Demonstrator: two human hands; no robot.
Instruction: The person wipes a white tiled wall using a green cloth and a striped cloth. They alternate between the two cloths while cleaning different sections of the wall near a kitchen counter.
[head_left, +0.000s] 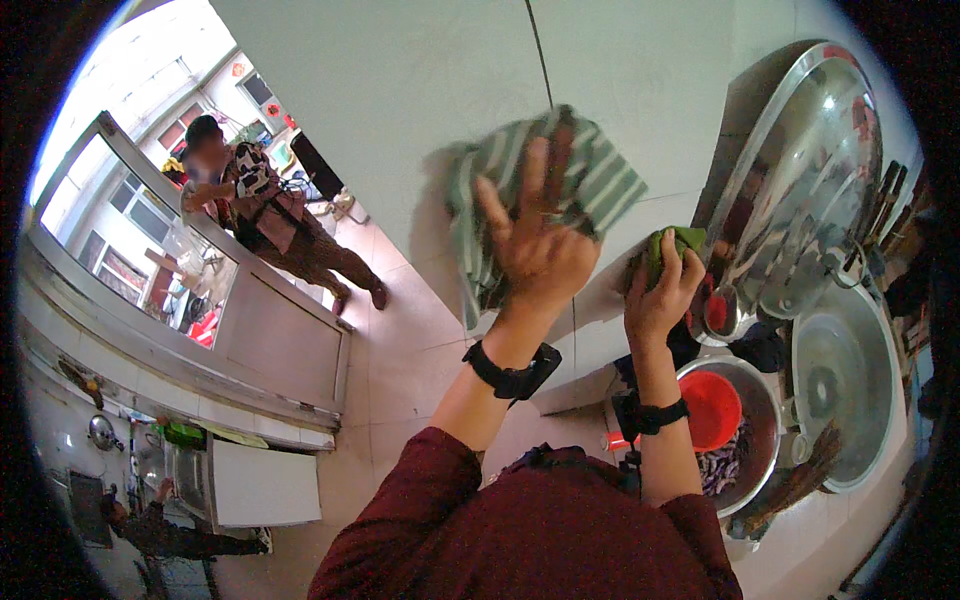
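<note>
My left hand (544, 244) presses a green-and-white striped cloth (611, 176) against a pale tiled surface (420, 90). Its fingers are spread over the fabric, and motion blurs both hand and cloth. To the right, my right hand (664, 296) grips a folded green cloth or sponge (686, 238) near the front edge of that surface. Its fingers partly cover the green item, so its exact kind is unclear. Both wrists wear black bands.
A large shiny metal lid or basin (806, 180) leans at the right. Below it stand a metal ladle (721, 311), a wide metal basin (862, 405) and a bowl (766, 472) holding a red plastic bowl (709, 409). One person (274, 217) stands by a glazed door (277, 315); another (180, 529) is at lower left.
</note>
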